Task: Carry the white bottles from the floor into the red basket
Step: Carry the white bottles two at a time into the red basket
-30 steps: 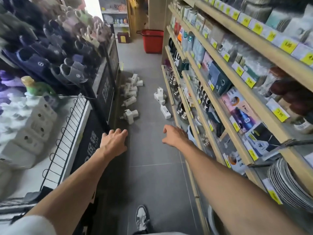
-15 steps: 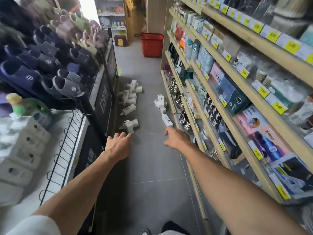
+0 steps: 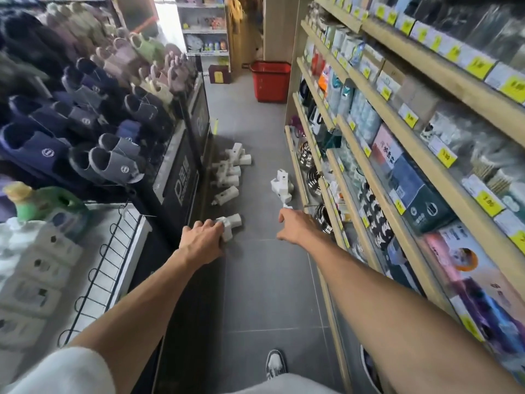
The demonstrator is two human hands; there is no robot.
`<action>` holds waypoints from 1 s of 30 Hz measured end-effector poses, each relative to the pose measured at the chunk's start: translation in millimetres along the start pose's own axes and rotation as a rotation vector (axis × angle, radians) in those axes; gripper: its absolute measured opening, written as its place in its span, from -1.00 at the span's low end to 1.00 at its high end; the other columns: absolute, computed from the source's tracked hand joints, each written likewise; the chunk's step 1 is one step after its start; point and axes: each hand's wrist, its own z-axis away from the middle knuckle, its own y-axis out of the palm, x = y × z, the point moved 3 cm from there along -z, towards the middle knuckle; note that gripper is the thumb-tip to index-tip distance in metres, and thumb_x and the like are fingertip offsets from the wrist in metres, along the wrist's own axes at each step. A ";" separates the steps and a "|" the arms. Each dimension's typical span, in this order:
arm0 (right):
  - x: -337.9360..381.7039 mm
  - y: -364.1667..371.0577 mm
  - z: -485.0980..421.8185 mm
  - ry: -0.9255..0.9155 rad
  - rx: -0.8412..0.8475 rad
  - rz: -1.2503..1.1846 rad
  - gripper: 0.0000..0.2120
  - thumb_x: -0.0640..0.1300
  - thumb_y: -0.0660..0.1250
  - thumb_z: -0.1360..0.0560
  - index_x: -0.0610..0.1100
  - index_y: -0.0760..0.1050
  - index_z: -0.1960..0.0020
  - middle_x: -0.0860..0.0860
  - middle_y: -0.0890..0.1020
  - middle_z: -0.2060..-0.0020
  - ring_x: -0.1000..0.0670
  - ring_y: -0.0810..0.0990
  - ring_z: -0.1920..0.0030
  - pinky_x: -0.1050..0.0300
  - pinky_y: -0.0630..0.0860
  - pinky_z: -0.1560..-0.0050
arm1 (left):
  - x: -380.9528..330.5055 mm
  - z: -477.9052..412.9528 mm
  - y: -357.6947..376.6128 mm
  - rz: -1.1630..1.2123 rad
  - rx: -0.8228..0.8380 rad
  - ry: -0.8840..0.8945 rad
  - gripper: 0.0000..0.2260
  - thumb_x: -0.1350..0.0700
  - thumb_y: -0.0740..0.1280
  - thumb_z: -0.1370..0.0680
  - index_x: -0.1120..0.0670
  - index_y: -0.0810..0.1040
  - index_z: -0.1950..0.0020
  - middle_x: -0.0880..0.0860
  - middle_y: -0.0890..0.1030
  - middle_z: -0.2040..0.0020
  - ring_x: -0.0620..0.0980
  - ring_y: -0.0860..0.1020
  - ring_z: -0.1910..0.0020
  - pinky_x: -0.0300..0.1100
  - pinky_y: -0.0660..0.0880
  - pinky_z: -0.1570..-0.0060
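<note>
1. Head view: the nearest white bottle [image 3: 234, 223] lies on its side on the grey floor [image 3: 270, 280], against the fingertips of the left hand [image 3: 203, 241]. The fingers bend over its near end, but I cannot tell whether they have closed round it.
2. The right hand [image 3: 298, 227], fingers stretched forward and holding nothing, is just short of a second group of bottles [image 3: 281, 183] at the foot of the right-hand shelving [image 3: 335, 211].
3. Wrapping the fingers round each bottle's body before lifting looks safer than pinching an end.
4. A heap of bottles [image 3: 230, 172] lies further on, beside the dark display stand [image 3: 181, 172].
5. The red basket [image 3: 271, 81] stands well apart, at the aisle's far end.
6. The aisle is narrow, with shelf edges on the right and the stand and a wire rack [image 3: 113, 251] on the left. The middle strip of floor is the open line, and loose bottles there could be kicked.
</note>
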 end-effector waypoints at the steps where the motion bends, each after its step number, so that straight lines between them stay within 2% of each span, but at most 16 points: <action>1: -2.8 -4.4 -9.5 -0.005 0.004 -0.001 -0.64 -0.08 0.46 -0.46 0.04 0.48 -0.22 -0.07 0.62 -0.21 -0.16 0.58 -0.20 0.05 0.48 -0.13 | -2.0 -8.7 -2.0 0.002 0.003 -0.004 -0.47 -0.07 0.40 -0.48 -0.05 0.36 -0.42 0.05 0.46 -0.31 0.15 0.43 -0.29 0.08 0.38 -0.20; 4: -10.6 -13.2 -35.2 -0.016 0.013 0.010 -0.64 -0.08 0.43 -0.45 0.06 0.48 -0.22 -0.07 0.61 -0.21 -0.16 0.58 -0.20 0.05 0.49 -0.13 | -7.1 -34.5 -6.9 0.010 0.021 -0.021 -0.41 -0.07 0.42 -0.46 -0.08 0.32 -0.45 0.04 0.46 -0.32 0.15 0.42 -0.30 0.10 0.39 -0.20; 13: -6.8 -10.7 -116.4 -0.060 0.074 0.050 -0.64 -0.11 0.42 -0.45 0.05 0.47 -0.22 -0.04 0.60 -0.22 -0.15 0.57 -0.21 0.07 0.46 -0.09 | -2.0 -98.3 -1.7 0.048 0.026 -0.082 -0.42 -0.08 0.42 -0.47 -0.08 0.33 -0.45 0.03 0.46 -0.30 0.13 0.44 -0.28 0.08 0.40 -0.17; 22: 44.4 -25.6 -231.9 -0.127 0.087 0.081 -0.63 -0.06 0.45 -0.46 0.06 0.47 -0.24 -0.05 0.60 -0.23 -0.15 0.57 -0.22 0.05 0.47 -0.14 | 46.0 -200.3 3.9 0.044 0.060 -0.104 -0.47 -0.05 0.42 -0.47 -0.07 0.35 -0.41 0.03 0.47 -0.27 0.13 0.44 -0.25 0.08 0.39 -0.15; 30: 74.9 -31.8 -299.4 -0.082 0.145 0.106 -0.64 -0.10 0.45 -0.45 0.05 0.48 -0.21 -0.06 0.60 -0.22 -0.17 0.57 -0.22 0.02 0.49 -0.19 | 94.6 -271.1 -0.3 0.104 0.102 -0.136 -0.49 -0.02 0.42 -0.46 -0.06 0.37 -0.38 0.04 0.48 -0.26 0.15 0.44 -0.26 0.08 0.38 -0.13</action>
